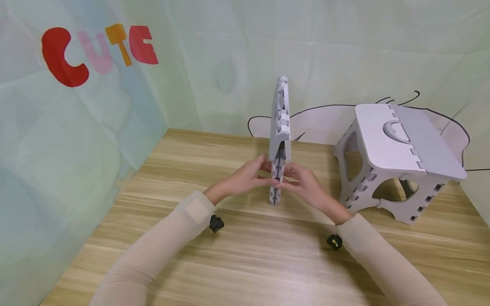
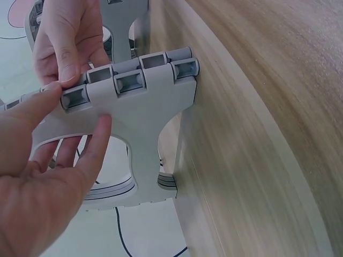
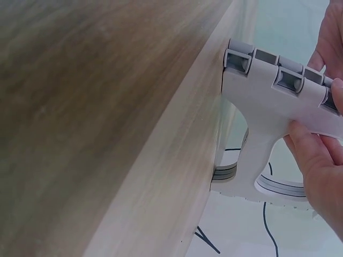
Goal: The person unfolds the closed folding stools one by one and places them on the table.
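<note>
A light grey folding stool (image 1: 282,123), folded nearly flat, stands on edge at mid table, with its hinged edge toward me. Its lower part splits slightly into two panels below the hinge. My left hand (image 1: 249,176) grips the lower left side, thumb at the hinge knuckles and fingers against the leg panel (image 2: 144,107). From the other side my right hand (image 1: 306,182) grips the same lower part, its thumb near the left one. The right wrist view shows the right hand's fingers (image 3: 308,147) against the leg panel beside its cut-out.
A second folding stool (image 1: 386,144), white and grey, stands unfolded on the table's right side. The wooden table (image 1: 245,255) meets a printed cloth backdrop (image 1: 214,63) behind and at left. Small black devices (image 1: 216,223) hang at both wrists.
</note>
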Demonstrator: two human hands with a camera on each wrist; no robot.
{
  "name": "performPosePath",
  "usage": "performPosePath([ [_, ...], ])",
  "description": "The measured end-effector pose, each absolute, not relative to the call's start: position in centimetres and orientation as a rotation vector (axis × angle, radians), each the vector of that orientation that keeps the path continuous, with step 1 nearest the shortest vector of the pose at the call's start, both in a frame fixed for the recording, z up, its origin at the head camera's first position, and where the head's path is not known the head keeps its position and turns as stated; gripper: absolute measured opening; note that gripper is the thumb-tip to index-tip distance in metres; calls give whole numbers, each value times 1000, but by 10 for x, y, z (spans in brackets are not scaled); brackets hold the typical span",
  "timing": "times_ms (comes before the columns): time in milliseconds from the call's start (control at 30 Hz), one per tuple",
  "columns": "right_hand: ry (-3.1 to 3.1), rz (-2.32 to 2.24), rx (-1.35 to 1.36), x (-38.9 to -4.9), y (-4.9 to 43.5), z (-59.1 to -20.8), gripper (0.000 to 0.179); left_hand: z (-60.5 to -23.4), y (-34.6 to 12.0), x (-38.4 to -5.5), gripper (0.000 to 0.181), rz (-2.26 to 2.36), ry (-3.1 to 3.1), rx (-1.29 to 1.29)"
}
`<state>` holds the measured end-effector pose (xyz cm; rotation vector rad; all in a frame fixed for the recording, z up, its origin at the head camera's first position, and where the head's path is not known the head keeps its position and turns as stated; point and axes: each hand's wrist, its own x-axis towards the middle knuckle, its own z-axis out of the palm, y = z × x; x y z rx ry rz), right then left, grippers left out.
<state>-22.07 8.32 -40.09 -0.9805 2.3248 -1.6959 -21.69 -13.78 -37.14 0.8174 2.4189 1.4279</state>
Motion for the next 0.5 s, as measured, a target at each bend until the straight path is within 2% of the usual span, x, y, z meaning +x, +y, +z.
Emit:
performPosePath([
  [500, 2360, -1679, -977, -218, 83, -399, 35, -365, -139, -214, 39, 1402, 2419, 833],
])
